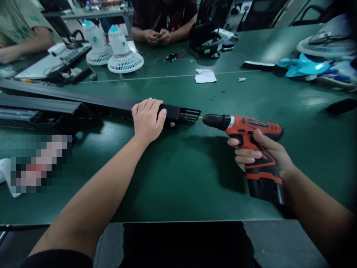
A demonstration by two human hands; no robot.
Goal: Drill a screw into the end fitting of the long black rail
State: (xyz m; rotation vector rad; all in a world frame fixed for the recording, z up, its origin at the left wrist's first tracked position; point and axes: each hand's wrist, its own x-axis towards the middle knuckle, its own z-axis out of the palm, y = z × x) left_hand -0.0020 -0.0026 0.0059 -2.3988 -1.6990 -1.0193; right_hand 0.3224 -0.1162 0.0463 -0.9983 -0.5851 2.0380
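Holding a red-and-black drill [252, 127] in our right hand [275, 149], fingers wrapped round the handle and one up by the trigger, we've got its bit [200, 118] pointing left at the slotted end [189, 115] of a long black bar [118, 105]. That's the relation everything hangs on: the bar comes in from our left, long axis running mostly side to side with its right end angled a little toward us, and the drill's nose faces it head-on, roughly in line. The tip's right by the prongs; can't tell if it's actually touching. Our left hand [148, 119] is the nearer one, fingers bent over the bar and thumb toward its near side, gripping just behind that slotted end.

Surface is a green tabletop [178, 178], with more black profiles [41, 103] beside the bar on the left. Farther across: two white fans [125, 63], a paper scrap [205, 77], blue fan blades [305, 67] off right, and a co-worker [166, 18] opposite, fiddling with something too small to make out.
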